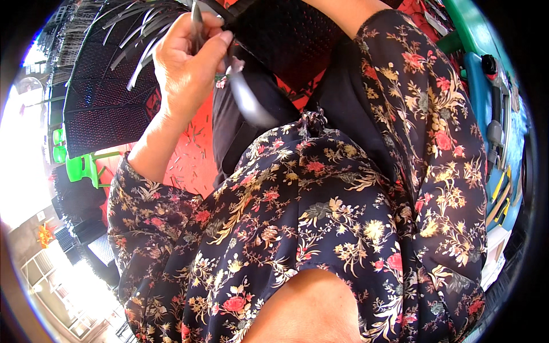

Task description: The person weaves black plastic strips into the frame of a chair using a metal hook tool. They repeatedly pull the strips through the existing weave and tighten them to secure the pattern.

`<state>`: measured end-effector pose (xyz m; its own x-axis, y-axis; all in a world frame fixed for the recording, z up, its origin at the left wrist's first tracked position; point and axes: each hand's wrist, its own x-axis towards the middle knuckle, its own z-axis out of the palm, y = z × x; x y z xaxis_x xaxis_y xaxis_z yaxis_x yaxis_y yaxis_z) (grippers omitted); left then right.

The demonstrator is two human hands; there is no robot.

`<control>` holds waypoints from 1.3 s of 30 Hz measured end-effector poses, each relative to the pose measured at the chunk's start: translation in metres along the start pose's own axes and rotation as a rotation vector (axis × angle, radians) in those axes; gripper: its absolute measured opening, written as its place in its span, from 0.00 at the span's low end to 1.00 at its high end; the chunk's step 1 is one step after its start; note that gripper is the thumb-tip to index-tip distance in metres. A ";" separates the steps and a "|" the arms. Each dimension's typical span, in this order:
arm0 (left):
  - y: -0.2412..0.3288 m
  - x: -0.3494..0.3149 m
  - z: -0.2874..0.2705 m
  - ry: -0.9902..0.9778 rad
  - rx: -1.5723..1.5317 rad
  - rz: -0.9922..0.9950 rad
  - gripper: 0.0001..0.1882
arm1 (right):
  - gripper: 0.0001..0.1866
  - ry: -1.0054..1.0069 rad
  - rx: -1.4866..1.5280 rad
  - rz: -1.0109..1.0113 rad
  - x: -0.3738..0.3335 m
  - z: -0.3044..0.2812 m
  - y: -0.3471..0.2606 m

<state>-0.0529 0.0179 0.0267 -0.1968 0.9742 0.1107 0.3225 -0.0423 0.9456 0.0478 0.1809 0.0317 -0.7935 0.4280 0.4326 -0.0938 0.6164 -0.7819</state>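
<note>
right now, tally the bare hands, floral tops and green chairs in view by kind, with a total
bare hands: 1, the left hand
floral tops: 1, the dark floral top
green chairs: at least 1, the nearer green chair; green shapes behind it are unclear
total: at least 3

Toward 11 o'clock, a smooth, glossy, plastic-looking strip point(249, 103); at 12, a dark panel point(291, 43) of rough, perforated weave. The blouse point(320, 200) is fine printed cloth; the chair point(84, 168), at 9, smooth plastic.
</note>
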 end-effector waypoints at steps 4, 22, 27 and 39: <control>-0.006 0.001 -0.007 -0.083 -0.060 0.103 0.16 | 0.11 0.028 -0.100 -0.068 0.003 -0.001 0.003; -0.008 0.027 -0.007 0.077 0.236 -0.135 0.08 | 0.19 0.276 -0.185 -0.001 -0.027 0.000 -0.006; -0.016 0.050 -0.009 0.101 0.297 0.297 0.01 | 0.30 0.159 -0.699 -0.232 -0.058 -0.020 -0.008; 0.014 0.058 -0.014 -0.115 0.153 -0.028 0.06 | 0.40 0.278 -0.973 -0.333 -0.053 -0.002 -0.012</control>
<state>-0.0725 0.0703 0.0509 -0.1032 0.9938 0.0411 0.4571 0.0107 0.8893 0.0922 0.1527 0.0189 -0.6395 0.2011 0.7420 0.3382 0.9404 0.0366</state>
